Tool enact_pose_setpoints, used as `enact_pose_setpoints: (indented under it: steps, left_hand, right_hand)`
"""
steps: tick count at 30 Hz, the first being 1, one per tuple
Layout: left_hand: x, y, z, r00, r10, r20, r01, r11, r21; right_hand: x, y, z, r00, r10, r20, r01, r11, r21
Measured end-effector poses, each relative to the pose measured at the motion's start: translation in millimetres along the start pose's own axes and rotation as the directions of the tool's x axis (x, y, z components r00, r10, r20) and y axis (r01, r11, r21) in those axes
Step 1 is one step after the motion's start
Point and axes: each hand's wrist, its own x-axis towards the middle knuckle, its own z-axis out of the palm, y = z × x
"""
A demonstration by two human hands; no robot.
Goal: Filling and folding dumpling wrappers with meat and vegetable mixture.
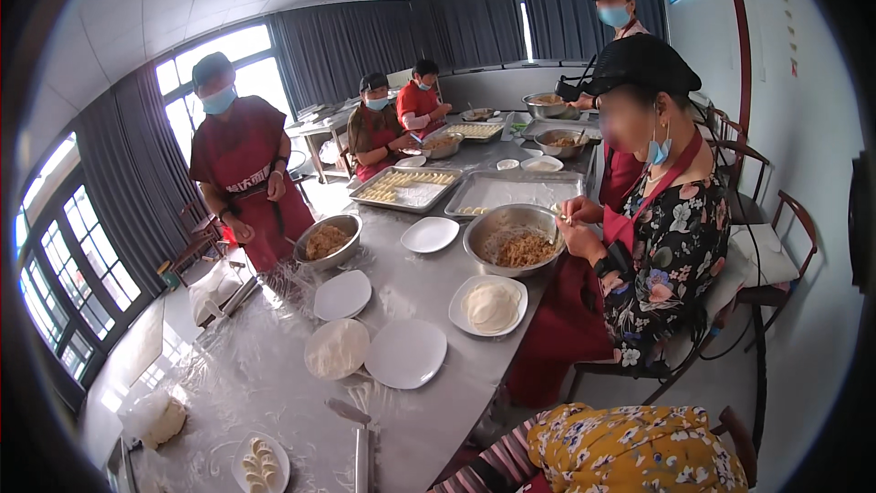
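- Dumplings (260, 464) lie side by side on a small white plate (282, 462), well to the left of the steel bowl (477, 237) of filling and on our side of it.
- Our own hands are out of view, so we cannot tell whether our fingers are spread, pressed together or pinching anything.
- At the steel bowl's right rim, a co-worker's hands (582, 239) come close together, fingers bunched around a small pale piece (557, 211).
- We see the table (310, 411) edge run toward us from just beside the steel bowl, passing a square plate (521, 312) of pale dough (491, 303) on the bowl's near side.
- Between the dumplings and the steel bowl we have a stretch of floured tabletop, then a floured disc (337, 349) touching or almost touching a bare white plate (406, 353), both left of the bowl and nearer us.
- The co-worker's elbows are bent, with the forearms reaching in from the steel bowl's right.
- Nearer us than the steel bowl, a striped sleeve (500, 467) reaches in beside the table edge; we cannot make out its hand.
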Motion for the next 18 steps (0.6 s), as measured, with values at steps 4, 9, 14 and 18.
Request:
enact_pose_setpoints:
  steps: [4,9,14,18]
  left_hand:
    - [-3,1,0,1.0,0.008,0.01,-0.008,1.0,-0.007]
    - [-6,-1,2,0.999,0.035,0.018,-0.034,0.999,-0.031]
    - [-8,-3,10,0.995,0.088,0.043,-0.085,0.994,-0.062]
    - [-21,-5,2,0.978,0.129,-0.165,-0.137,0.99,-0.038]
  right_hand:
    - [0,-4,3,1.0,-0.001,0.005,0.001,1.0,-0.011]
    - [0,-8,1,0.999,-0.031,0.011,0.032,0.999,-0.041]
    - [11,-12,-6,0.986,-0.154,0.061,0.162,0.975,-0.152]
    - [30,-49,-17,0.968,0.097,0.231,-0.072,0.991,-0.116]
